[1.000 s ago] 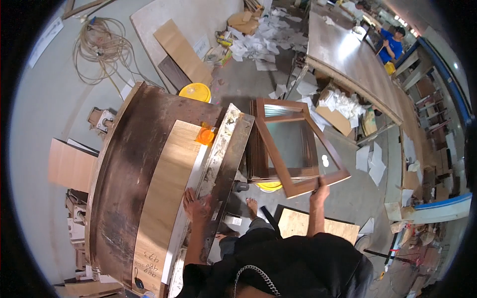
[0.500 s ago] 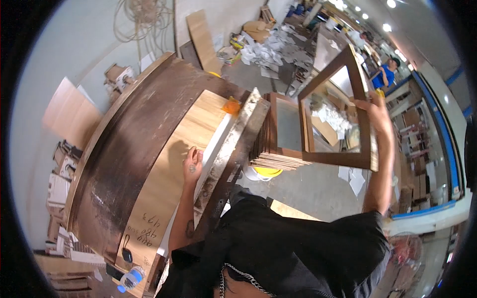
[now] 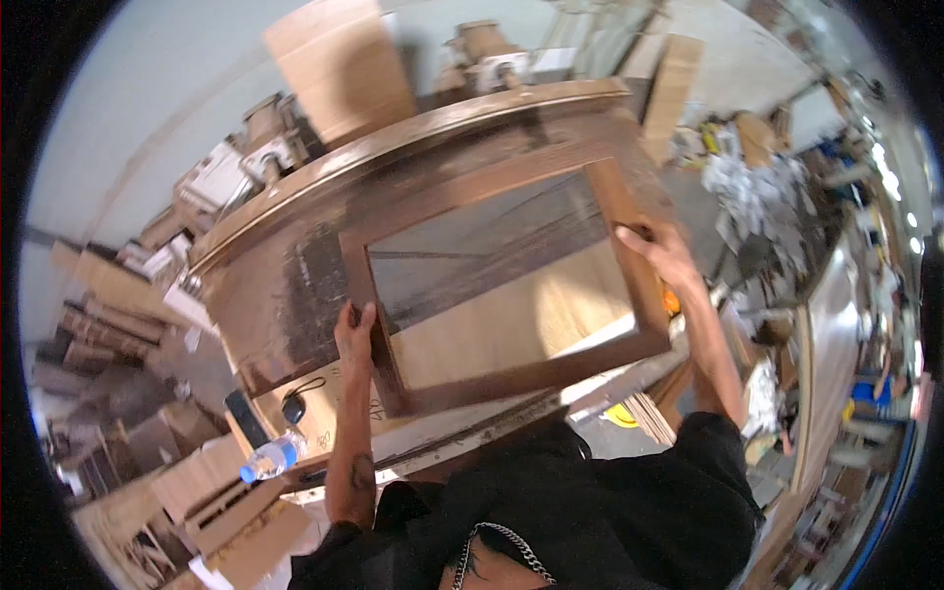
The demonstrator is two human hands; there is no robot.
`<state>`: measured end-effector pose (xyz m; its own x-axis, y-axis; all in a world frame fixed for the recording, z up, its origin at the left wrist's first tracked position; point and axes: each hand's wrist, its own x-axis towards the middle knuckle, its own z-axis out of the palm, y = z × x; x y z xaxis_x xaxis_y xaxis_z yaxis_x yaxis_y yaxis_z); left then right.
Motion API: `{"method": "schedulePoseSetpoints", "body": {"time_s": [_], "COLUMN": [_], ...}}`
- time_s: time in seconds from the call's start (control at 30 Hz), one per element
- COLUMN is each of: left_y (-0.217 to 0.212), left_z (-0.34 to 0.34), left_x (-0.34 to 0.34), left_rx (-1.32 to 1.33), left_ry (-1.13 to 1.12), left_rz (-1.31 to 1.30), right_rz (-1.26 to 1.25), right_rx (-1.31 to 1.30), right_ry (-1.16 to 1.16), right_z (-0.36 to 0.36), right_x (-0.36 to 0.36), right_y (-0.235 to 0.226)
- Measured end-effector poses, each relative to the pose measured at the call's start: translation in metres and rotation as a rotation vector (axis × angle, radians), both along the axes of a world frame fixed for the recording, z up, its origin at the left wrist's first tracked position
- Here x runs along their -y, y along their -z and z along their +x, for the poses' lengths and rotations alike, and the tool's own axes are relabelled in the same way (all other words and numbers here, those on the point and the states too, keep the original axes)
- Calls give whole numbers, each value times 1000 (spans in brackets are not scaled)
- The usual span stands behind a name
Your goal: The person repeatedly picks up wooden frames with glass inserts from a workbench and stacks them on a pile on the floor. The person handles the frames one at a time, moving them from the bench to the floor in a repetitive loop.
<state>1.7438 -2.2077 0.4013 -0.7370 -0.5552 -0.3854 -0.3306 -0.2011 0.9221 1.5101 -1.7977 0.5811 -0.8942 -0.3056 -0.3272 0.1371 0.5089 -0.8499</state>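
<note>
Brown wood — the frame (image 3: 525, 373) spans my view, over the dark bench (image 3: 270, 295) and the pale board (image 3: 329, 403) on it. I see the left hand (image 3: 352, 338) gripping one short side and the right hand (image 3: 671, 258) gripping the other; whether the frame touches the board, I can't tell. I'd judge this as positioning it over the bench — the next move seems to call for level, two-handed support.

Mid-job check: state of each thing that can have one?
Wooden frame: held over the workbench
Left hand: gripping the frame's left side
Right hand: gripping the frame's right side
Bottle: blue cap on
Pale board: flat on the workbench, partly under the frame
</note>
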Motion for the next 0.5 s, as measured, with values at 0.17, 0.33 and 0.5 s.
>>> {"method": "schedulePoseSetpoints", "body": {"time_s": [0.17, 0.33, 0.5], "left_y": [44, 93, 118], "left_z": [-50, -87, -109], "left_x": [97, 144, 115], "left_rx": [68, 356, 448], "left_ry": [-167, -17, -21], "left_rz": [-237, -788, -1228], "right_rz": [124, 466, 665], "right_rx": [-80, -487, -782], "right_ry": [-179, -268, -329], "right_z": [-123, -186, -194], "right_x": [128, 164, 179], "right_y": [172, 240, 302]}}
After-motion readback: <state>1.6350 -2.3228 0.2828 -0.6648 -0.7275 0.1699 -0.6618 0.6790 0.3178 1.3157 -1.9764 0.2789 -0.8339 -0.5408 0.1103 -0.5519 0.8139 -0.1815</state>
